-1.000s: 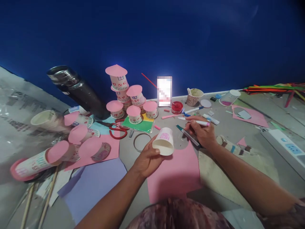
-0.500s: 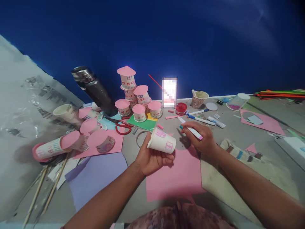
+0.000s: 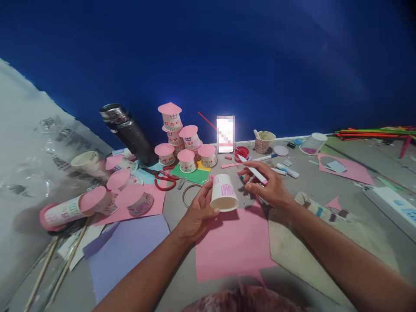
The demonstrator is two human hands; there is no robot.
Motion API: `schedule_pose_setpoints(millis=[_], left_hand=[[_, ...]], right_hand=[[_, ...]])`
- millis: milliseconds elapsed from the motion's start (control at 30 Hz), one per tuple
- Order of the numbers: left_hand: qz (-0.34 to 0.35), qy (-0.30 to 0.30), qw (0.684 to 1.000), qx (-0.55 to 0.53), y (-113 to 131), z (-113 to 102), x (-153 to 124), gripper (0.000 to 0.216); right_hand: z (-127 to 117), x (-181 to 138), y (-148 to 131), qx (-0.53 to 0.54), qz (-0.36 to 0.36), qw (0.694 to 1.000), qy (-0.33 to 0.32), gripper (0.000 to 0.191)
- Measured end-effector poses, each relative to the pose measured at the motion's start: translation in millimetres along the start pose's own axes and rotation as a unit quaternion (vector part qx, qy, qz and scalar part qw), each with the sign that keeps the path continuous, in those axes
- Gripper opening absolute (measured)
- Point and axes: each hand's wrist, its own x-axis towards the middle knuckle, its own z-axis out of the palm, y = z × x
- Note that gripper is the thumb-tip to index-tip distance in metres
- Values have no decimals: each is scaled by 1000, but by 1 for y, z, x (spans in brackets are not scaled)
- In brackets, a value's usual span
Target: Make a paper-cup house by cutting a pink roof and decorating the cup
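My left hand [image 3: 199, 213] is closed on a white paper cup [image 3: 224, 193], its open rim tilted down toward me. Pink marks, a window and a striped patch, show on the cup's side. In my right hand [image 3: 271, 185] is a white marker [image 3: 255, 170] with a pink end, pinched between thumb and fingers just right of the cup. A teal tip [image 3: 241, 178] shows by the curled fingers, perhaps from a second marker. Below the cup lies a pink paper sheet [image 3: 232, 249]. A roll of tape [image 3: 188, 196] rests left of the cup.
Decorated cups with pink paper roofs [image 3: 169, 108] are stacked at the back, more lying at left. Red-handled scissors [image 3: 165, 181], a dark flask [image 3: 130, 134], a lit phone [image 3: 225, 134], a patterned cup [image 3: 264, 142] and a cream cloth [image 3: 299, 242] surround the hands.
My left hand has turned the cup so its open rim faces down toward me and the striped patch shows. My right hand has shifted, its fingers more spread around the marker.
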Motion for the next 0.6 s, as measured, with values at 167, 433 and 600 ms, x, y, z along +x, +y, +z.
schedule_pose_setpoints(millis=[167,433,600], left_hand=[[1,-4,1000,-21,-2,0,-1,96],[30,-45,994,90,1,-5,1,94],[122,-62,949,284,16,-20,4,85]], right_hand=[[4,-1,0,15,-18,992,-122,99],[9,-7,0,-123,-50,981,-139,96],[5,-4,-7,-225,-110,950,-187,99]])
